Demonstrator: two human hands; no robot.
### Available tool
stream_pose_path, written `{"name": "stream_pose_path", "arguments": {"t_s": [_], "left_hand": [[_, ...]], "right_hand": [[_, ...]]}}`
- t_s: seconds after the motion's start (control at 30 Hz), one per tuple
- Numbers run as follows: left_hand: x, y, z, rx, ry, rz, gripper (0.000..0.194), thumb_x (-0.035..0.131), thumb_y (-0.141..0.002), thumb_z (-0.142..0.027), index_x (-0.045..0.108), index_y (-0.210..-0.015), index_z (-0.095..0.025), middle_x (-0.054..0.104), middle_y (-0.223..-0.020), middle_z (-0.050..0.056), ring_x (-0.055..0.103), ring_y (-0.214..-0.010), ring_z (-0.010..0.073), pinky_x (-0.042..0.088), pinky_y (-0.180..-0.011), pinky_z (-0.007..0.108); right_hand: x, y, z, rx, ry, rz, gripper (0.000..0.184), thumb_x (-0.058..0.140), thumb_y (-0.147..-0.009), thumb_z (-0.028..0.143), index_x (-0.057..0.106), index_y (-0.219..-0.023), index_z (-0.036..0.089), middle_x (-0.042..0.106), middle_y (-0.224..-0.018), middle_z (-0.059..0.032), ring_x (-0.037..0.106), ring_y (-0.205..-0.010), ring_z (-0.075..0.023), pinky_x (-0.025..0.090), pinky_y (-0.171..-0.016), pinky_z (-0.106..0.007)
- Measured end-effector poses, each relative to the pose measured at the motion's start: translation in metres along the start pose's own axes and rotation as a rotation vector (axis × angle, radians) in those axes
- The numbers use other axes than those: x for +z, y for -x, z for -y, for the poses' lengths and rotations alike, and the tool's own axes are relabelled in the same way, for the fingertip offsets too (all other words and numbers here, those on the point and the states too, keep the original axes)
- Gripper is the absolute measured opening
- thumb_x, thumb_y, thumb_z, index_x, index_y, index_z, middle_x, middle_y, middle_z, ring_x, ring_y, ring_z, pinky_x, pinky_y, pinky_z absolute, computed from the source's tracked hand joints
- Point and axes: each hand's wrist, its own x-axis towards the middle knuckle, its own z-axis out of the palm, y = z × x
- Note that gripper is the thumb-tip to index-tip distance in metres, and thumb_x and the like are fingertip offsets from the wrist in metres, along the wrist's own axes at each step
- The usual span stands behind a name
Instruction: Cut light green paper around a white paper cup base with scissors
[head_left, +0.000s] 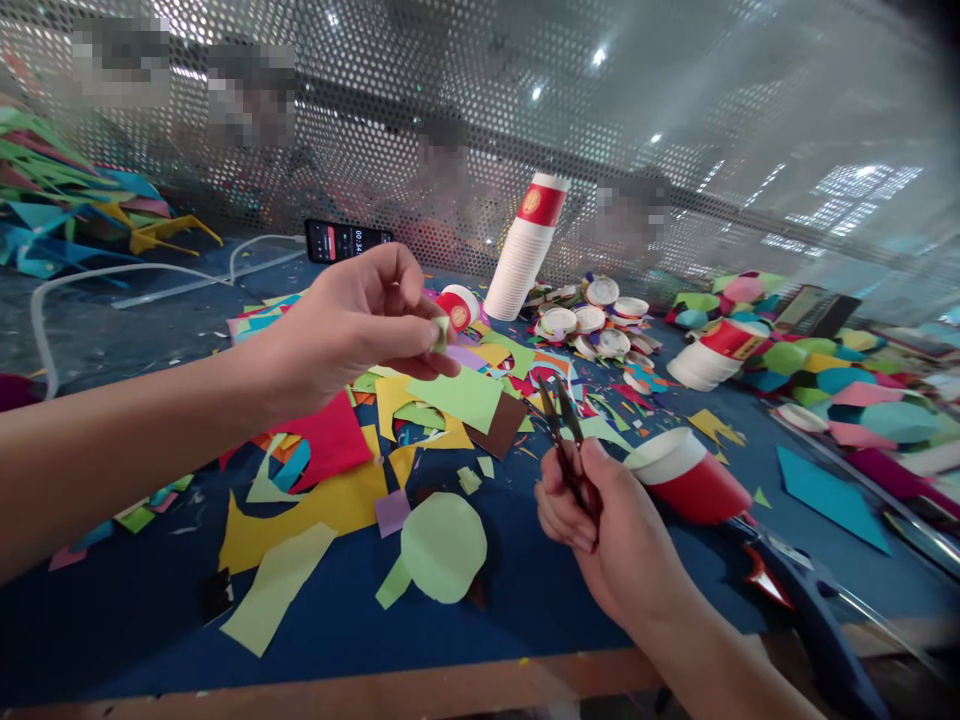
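Note:
Between the thumb and fingers of my left hand (367, 320) is a small pale green paper piece (441, 335), held above the heap of scraps. My right hand (600, 510) grips a pair of scissors (561, 415), blades upward and slightly apart. Below and between my hands, a light green paper circle (444, 548) lies on the blue table, with a narrow green strip (394, 583) at its lower left. A purple paper square (391, 513) and small green snippets (470, 480) lie around it. Right of the scissors, a red and white paper cup (690, 475) lies tipped over.
A leaning stack of paper cups (525, 250) stands at the back, beside piled white-rimmed discs (600, 320). A phone (345, 242) is propped behind my left hand. A glue gun (802, 600) lies at the right front. Coloured paper shapes (862, 400) fill the right side.

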Motion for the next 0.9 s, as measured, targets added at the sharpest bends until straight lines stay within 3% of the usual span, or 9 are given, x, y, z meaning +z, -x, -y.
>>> {"name": "stream_pose_path", "arguments": {"t_s": [0.2,0.37,0.5,0.67,0.8,0.9], "left_hand": [[-0.005,-0.008,0.007,0.027,-0.123,0.062,0.038,0.079,-0.073,-0.017,0.067,-0.109,-0.019,0.069,-0.076,-0.004,0.066,-0.067,0.0089,0.050,-0.060,0.018],[0.001,-0.004,0.010,-0.027,-0.187,0.091,0.024,0.076,-0.079,-0.020,0.075,-0.102,-0.019,0.071,-0.076,-0.002,0.069,-0.072,0.0105,0.054,-0.062,0.018],[0.005,0.001,0.007,-0.112,-0.127,0.100,0.013,0.075,-0.077,-0.018,0.068,-0.088,-0.019,0.070,-0.070,-0.004,0.073,-0.067,0.0116,0.059,-0.063,0.019],[0.008,0.004,0.004,-0.115,-0.136,0.136,0.009,0.073,-0.071,-0.015,0.064,-0.074,-0.018,0.072,-0.068,-0.005,0.073,-0.066,0.0105,0.060,-0.063,0.016],[0.009,0.003,0.006,-0.108,-0.257,0.188,0.008,0.072,-0.073,-0.017,0.076,-0.080,-0.018,0.076,-0.072,-0.003,0.072,-0.070,0.0090,0.057,-0.065,0.014],[0.009,0.004,0.009,-0.029,-0.343,0.214,0.011,0.076,-0.075,-0.023,0.079,-0.085,-0.020,0.074,-0.071,-0.003,0.067,-0.066,0.0090,0.052,-0.059,0.014]], "right_hand": [[0.000,0.001,-0.002,-0.020,0.052,0.044,0.048,0.078,-0.076,0.062,0.060,-0.063,0.019,0.030,-0.042,0.0091,0.022,-0.041,-0.0058,0.020,-0.044,-0.022],[-0.001,0.000,-0.003,-0.033,0.063,0.045,0.047,0.078,-0.077,0.060,0.060,-0.063,0.018,0.031,-0.043,0.0089,0.023,-0.041,-0.0058,0.020,-0.044,-0.022],[0.000,0.000,-0.003,-0.036,0.077,0.050,0.053,0.078,-0.075,0.066,0.061,-0.064,0.018,0.032,-0.043,0.0086,0.023,-0.041,-0.0056,0.019,-0.043,-0.022],[0.001,0.001,-0.005,-0.044,0.101,0.056,0.054,0.077,-0.077,0.068,0.060,-0.064,0.017,0.032,-0.043,0.0088,0.024,-0.041,-0.0058,0.020,-0.044,-0.022],[-0.002,0.002,-0.006,-0.053,0.118,0.098,0.053,0.072,-0.083,0.066,0.060,-0.067,0.017,0.032,-0.045,0.0091,0.023,-0.042,-0.0061,0.019,-0.045,-0.022],[-0.004,0.003,-0.007,-0.046,0.140,0.157,0.050,0.066,-0.089,0.062,0.060,-0.069,0.017,0.031,-0.046,0.0091,0.022,-0.043,-0.0064,0.018,-0.046,-0.024]]}}
